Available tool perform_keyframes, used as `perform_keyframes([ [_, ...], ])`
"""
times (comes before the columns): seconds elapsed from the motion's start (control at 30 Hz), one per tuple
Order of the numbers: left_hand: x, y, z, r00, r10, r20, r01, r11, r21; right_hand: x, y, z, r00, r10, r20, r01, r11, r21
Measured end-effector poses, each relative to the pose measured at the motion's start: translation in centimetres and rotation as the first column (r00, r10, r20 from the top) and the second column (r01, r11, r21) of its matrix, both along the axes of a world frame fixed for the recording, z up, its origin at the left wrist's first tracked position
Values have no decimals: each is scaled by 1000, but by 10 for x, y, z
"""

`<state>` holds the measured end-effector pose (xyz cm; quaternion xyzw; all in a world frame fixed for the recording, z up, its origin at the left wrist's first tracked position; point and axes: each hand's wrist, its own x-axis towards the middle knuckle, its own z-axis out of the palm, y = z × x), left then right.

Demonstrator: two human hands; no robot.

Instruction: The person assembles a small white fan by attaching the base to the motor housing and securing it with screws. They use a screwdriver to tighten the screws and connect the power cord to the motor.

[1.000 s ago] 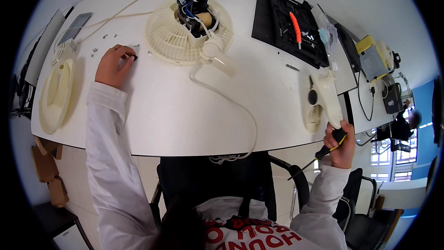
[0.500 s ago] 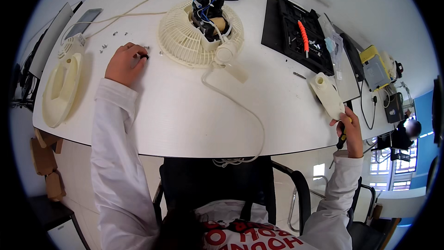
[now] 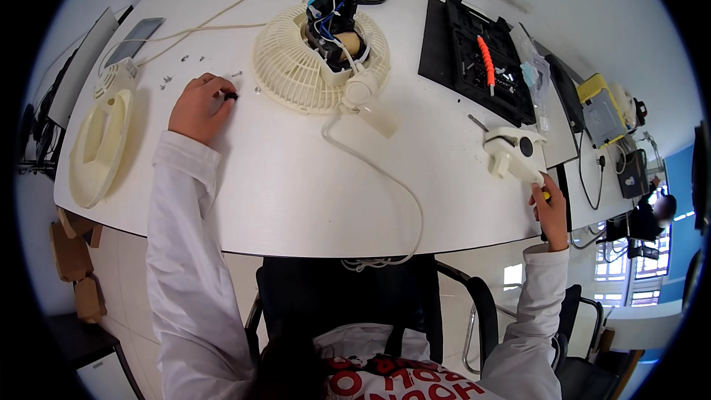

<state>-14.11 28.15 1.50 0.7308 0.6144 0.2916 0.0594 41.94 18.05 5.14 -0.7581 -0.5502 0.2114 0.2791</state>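
Observation:
My left hand [image 3: 198, 112] rests on the white table, fingers curled and pinching a small black piece [image 3: 231, 96]. Over at the table's right edge, my right hand [image 3: 549, 211] is closed on the narrow end of a cream plastic fan part [image 3: 509, 163]. A dark round disc [image 3: 526, 147] shows on that part's upper side. A yellow-and-black handled tool [image 3: 546, 195], likely a screwdriver, is mostly hidden in the same hand. Between the hands, farther off, a cream fan grille [image 3: 285, 67] lies with a motor and wiring [image 3: 333, 26] exposed on top.
A cream fan base [image 3: 100, 152] lies at the left. Small screws [image 3: 166, 81] are scattered beyond my left hand. An open black toolbox [image 3: 481, 67] with an orange flexible shaft [image 3: 485, 59] stands at back right. A pale cable [image 3: 400, 178] runs over the front edge.
My right hand has turned the cream fan part over, bringing its dark disc into view, and shifted slightly left. My left hand keeps nearly the same place and pinch.

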Motion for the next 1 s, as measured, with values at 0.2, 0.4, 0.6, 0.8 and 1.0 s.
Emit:
perform_keyframes([
  [0.2,-4,3,-3,998,-58,-10,58,998,18,-14,-2,-4,956,15,291,-66,984,167],
  [0.4,-4,0,-6,1000,28,6,-28,999,16,-79,-28,32,881,-84,465,-133,900,415],
  [0.6,4,-4,1,999,47,3,-47,998,-30,-145,-72,76,892,219,395,-411,757,509],
  [0.8,4,-9,3,1000,22,-5,-22,999,-44,-155,-36,81,817,344,463,-525,776,350],
  [1.0,12,-8,2,998,-52,31,52,998,-17,-208,20,31,773,444,454,-607,726,323],
])
